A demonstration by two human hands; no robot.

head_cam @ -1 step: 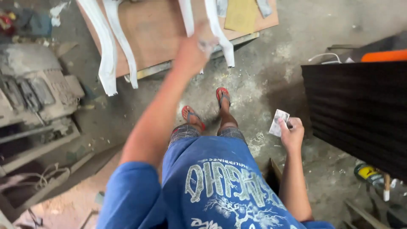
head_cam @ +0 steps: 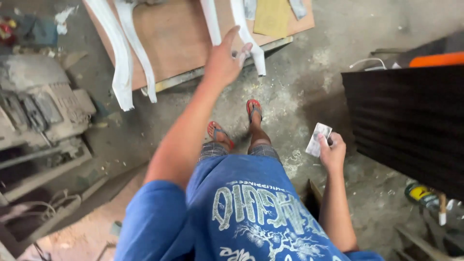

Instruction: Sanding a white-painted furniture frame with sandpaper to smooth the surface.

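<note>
The left hand [head_cam: 223,62], fingers spread, reaches the white chair leg [head_cam: 248,36] and may knock it off, while the right hand [head_cam: 332,152] pinches sandpaper [head_cam: 318,139].

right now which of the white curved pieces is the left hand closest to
The rightmost white curved piece: the left hand has its fingers spread right against it. The other three hang further left, clear of the hand.

white curved legs [head_cam: 123,58] | brown bench [head_cam: 179,38] | grey sandpaper [head_cam: 318,139] — red sandals [head_cam: 220,133] | blue shirt [head_cam: 251,212] — pale print
</note>
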